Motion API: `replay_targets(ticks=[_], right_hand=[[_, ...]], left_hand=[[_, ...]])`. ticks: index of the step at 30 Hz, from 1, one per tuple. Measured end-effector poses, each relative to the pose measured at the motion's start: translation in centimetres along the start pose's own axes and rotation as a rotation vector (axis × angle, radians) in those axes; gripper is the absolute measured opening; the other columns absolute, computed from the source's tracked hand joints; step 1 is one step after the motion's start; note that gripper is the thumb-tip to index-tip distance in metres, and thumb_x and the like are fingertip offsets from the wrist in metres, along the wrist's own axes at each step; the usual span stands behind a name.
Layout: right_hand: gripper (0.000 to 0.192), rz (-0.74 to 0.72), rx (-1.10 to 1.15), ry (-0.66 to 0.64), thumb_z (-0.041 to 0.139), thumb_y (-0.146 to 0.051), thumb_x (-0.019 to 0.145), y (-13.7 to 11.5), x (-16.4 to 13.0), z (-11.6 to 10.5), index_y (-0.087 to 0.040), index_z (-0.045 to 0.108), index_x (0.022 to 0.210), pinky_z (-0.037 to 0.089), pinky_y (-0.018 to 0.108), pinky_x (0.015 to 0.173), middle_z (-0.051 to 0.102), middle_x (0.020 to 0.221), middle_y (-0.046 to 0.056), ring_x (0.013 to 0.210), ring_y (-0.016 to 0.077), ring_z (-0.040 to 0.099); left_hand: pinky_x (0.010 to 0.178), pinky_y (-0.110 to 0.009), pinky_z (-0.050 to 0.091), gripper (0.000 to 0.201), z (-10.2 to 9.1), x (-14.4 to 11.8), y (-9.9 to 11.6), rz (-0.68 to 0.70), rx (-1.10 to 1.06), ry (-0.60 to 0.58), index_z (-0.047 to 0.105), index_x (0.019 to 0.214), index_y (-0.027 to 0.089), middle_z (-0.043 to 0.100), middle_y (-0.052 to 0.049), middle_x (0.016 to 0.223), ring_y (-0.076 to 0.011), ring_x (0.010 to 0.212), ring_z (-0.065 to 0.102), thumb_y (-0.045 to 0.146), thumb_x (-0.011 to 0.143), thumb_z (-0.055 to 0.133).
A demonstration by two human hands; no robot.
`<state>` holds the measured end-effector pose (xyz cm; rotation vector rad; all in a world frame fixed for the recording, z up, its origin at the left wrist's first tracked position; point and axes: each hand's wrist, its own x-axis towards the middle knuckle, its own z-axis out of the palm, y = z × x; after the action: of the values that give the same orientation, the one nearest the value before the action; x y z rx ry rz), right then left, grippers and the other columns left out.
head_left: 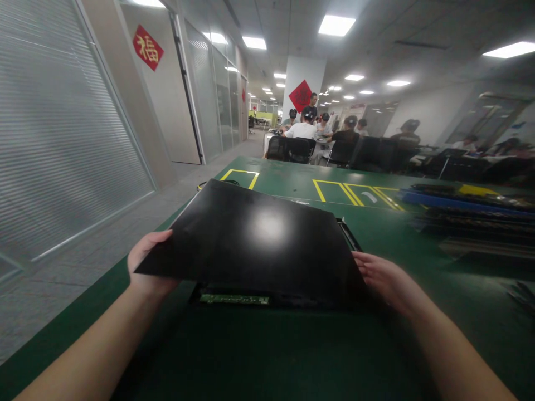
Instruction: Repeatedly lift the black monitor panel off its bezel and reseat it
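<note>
Head view, and both bare forearms reach forward from the near edge, spread apart, angling in toward the middle. The left hand (147,264) sits at the near left corner of a black panel (254,236), thumb curled over the top edge, the other fingers tucked out of sight underneath, so it grips that corner. The right hand (382,278) is at the near right corner, palm turned inward, fingers bent loosely along the panel's edge and touching it; whether they close beneath it cannot be told.

The panel hangs between the two hands, lifted and tilted, its left side raised higher than the right. It is a large, flat, thin sheet, glossy black, with a soft patch of ceiling light reflected near its centre. Just under its near edge a strip of green circuit board (234,299) peeks out from a dark chassis (349,234) lying on the green table (292,178), whose rail shows past the panel's right edge.

Yellow taped rectangles (334,192) mark the table on the far side. On the right lies a blurred stack of dark and blue flat parts (463,214). Far off, people (303,129) sit at desks, and red diamond signs (147,47) hang on the wall and a pillar.
</note>
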<state>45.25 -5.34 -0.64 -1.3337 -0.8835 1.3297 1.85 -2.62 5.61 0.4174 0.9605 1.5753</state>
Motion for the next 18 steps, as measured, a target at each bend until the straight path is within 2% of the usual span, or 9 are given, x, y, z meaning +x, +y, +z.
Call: replay_targets(ticks=[4,9,13,15,18], right_hand=[[0.057,-0.028,-0.047,0.118,0.071,-0.03,0.072,-0.4,-0.2,0.2,-0.016,0.058,0.126,0.055,0.033,0.07,0.075,0.099,0.013,0.083,0.0231,0.071],[0.043,-0.036,-0.085,0.222,0.063,-0.034,0.078,-1.1,-0.6,0.5,-0.02,0.058,0.118,0.053,0.033,0.074,0.075,0.094,0.01,0.083,0.0215,0.07],[0.041,-0.062,-0.142,0.27,0.06,-0.037,0.078,-1.3,-0.6,0.5,-0.022,0.058,0.117,0.05,0.032,0.075,0.075,0.097,0.009,0.088,0.0212,0.068],[0.042,-0.068,-0.195,0.3,0.06,-0.038,0.077,-1.3,-0.4,0.4,-0.021,0.059,0.115,0.048,0.03,0.071,0.074,0.097,0.009,0.087,0.0208,0.067],[0.044,-0.089,-0.322,0.38,0.061,-0.041,0.073,-1.0,0.0,0.2,-0.021,0.062,0.111,0.041,0.028,0.059,0.074,0.093,0.008,0.074,0.018,0.06]], left_hand=[[0.055,-0.033,0.062,0.023,0.0,-0.1,0.0,-0.013,0.015,-0.031,0.076,0.079,0.017,0.079,-0.003,0.071,-0.0227,0.057,0.071,0.025,0.079,0.055],[0.046,-0.029,0.059,0.02,0.4,-0.1,-0.2,-0.116,0.045,-0.035,0.076,0.082,0.018,0.076,-0.005,0.061,-0.0227,0.051,0.07,0.02,0.075,0.056],[0.046,-0.029,0.058,0.016,0.4,0.3,-1.0,-0.145,0.069,-0.068,0.074,0.08,0.018,0.075,-0.003,0.059,-0.0212,0.046,0.068,0.016,0.069,0.062],[0.046,-0.028,0.057,0.012,0.3,0.5,-1.7,-0.146,0.083,-0.081,0.072,0.076,0.018,0.075,-0.003,0.06,-0.0206,0.046,0.067,0.015,0.067,0.065],[0.051,-0.028,0.058,0.01,-0.1,0.9,-2.8,-0.184,0.107,-0.124,0.072,0.076,0.018,0.075,-0.004,0.061,-0.0223,0.053,0.071,0.017,0.066,0.07]])
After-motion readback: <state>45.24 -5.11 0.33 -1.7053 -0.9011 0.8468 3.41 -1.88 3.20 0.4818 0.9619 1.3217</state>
